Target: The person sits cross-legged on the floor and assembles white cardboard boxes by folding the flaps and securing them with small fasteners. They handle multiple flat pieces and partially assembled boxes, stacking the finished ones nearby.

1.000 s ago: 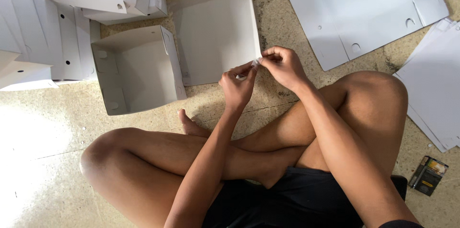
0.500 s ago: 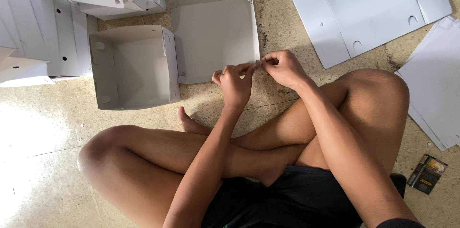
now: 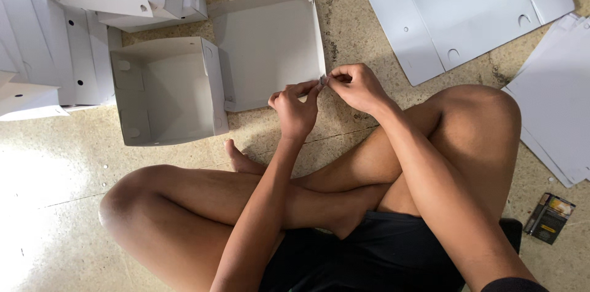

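At the far left, a stack of folded white boxes [image 3: 55, 34] crowds the top corner of the speckled floor [image 3: 67, 206], running out of view at the left and top edges. Below the stack the floor is bare down to the person's knee. Just right of the stack sits an open white box [image 3: 163, 92], its hollow facing up, with its flat lid [image 3: 267, 49] folded out to the right and lying on the floor. The box and lid together stretch left to right, and the lid's free edge points toward the hands.

The left hand [image 3: 295, 111] is closed in a pinch, thumb and fingertips together at the lid's lower right corner. The right hand [image 3: 356, 86] meets it there, also pinched shut, and the 2 hands hold a tiny pale scrap [image 3: 322, 79] between them, touching or just beside that corner; what the scrap is cannot be told. A narrow strip of bare floor lies between the hands and the crossed legs.

Farther right, a large flat sheet of white card [image 3: 467, 6] with small holes lies unfolded, running off the top edge. More flat sheets [image 3: 556, 108] overlap at the right edge. Near the bottom right, a small dark packet [image 3: 549, 218] lies on the floor beside the knee.
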